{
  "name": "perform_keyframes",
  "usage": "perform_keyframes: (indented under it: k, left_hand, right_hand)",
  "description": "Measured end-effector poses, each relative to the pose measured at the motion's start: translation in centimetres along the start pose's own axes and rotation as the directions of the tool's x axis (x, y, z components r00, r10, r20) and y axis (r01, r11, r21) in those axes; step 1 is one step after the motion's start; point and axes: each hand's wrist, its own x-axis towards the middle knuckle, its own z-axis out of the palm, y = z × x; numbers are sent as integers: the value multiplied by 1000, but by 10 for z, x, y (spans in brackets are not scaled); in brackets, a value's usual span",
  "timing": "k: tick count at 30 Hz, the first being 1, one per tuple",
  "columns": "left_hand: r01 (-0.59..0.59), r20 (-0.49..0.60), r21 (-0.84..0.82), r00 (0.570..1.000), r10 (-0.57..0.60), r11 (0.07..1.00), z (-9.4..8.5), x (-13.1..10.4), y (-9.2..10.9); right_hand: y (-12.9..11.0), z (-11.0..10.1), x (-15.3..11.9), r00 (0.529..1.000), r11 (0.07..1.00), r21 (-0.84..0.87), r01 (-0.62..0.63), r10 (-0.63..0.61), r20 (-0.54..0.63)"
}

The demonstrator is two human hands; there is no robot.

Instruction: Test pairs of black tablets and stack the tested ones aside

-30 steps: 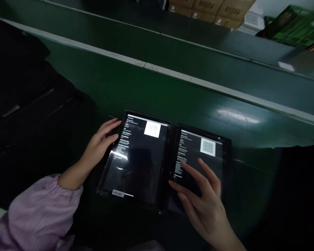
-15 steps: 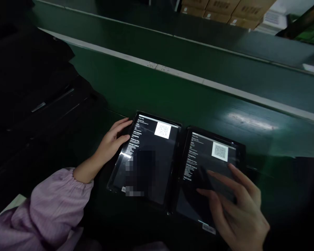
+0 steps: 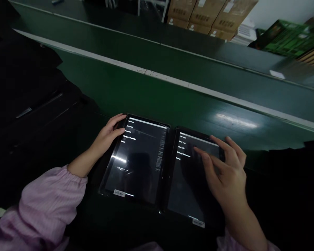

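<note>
Two dark tablets lie side by side on the green work surface. The left tablet (image 3: 138, 164) shows a short white menu, with a fainter page of text along its screen's right side. The right tablet (image 3: 183, 184) shows the same menu. Barcode labels stick to the lower edges of both. My left hand (image 3: 104, 139) is open at the left tablet's upper left edge, thumb and fingertips touching its border. Over the right tablet's upper half, my right hand (image 3: 225, 167) is open with fingers spread. One fingertip is at the screen beside the menu; contact is unclear.
Beyond the tablets, a pale strip (image 3: 167, 77) crosses the green surface (image 3: 172, 104). Cardboard boxes (image 3: 206, 15), a paper stack (image 3: 244, 33) and a green crate (image 3: 288, 38) stand at the back. Dark material (image 3: 36, 115) is piled at left.
Both screens have switched from an information page with a QR code to a menu list. My right hand has moved up its tablet. The view has shifted slightly.
</note>
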Motion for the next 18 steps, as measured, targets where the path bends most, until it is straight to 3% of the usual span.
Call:
perform_keyframes:
  k: [8,14,18]
  left_hand:
    - [-43,1,58,999,43,997,1,20,-7]
    - [-10,-28,93,1000,13,996,5,22,-6]
    - [50,-35,51,998,-48,997,6,24,-2]
  right_hand:
    - [14,10,-4,1000,999,-10,-31,31,-3]
    - [1,-6,1,997,997,5,-74,74,-22]
    - [-9,-16,1,983,983,6,-182,182,13]
